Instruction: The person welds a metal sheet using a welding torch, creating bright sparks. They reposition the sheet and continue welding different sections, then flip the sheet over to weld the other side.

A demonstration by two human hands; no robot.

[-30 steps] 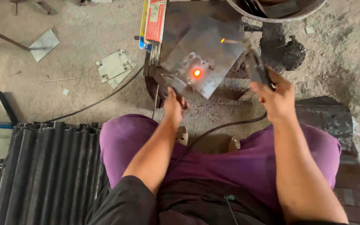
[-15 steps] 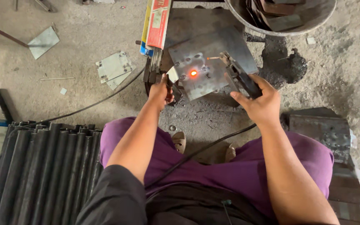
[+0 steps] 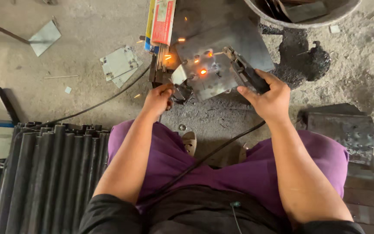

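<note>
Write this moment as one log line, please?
left hand: gripping small metal piece | right hand: holding welding holder | steel plate: glowing spot, sparks | black cable: across lap

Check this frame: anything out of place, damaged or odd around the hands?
Yes. The metal plate has a glowing orange spot and sparks fly off to its left. The right hand grips a black tool over it; the left hand is bare, close to the glow. Metal offcuts lie scattered on the floor.
</note>
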